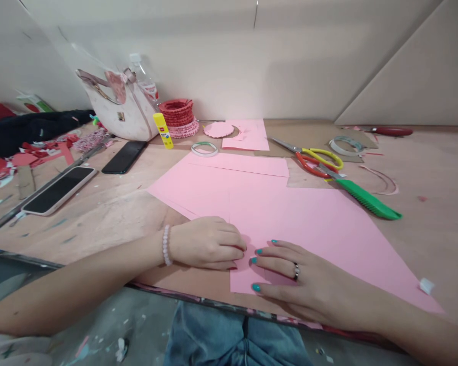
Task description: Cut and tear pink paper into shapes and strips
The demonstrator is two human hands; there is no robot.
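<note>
A large sheet of pink paper [313,218] lies on the table, overlapping another pink sheet [198,185] on its left. My left hand [208,244], with a beaded bracelet on the wrist, rests at the near left edge of the large sheet. Its fingers are curled and pressed together, fingertips down on the paper; whatever may be under them is hidden. Flat on the same sheet, fingers stretched and apart, is my right hand [301,274], with green nails and a ring. A small gap separates the two hands.
Beyond the paper lie scissors [309,156], a green-handled cutter [368,198], tape rolls [347,146] and a glue stick [163,131]. Stacked red and pink rings [177,114] stand near a white handbag [124,112]. Two phones [61,190] and paper scraps [26,160] are on the left.
</note>
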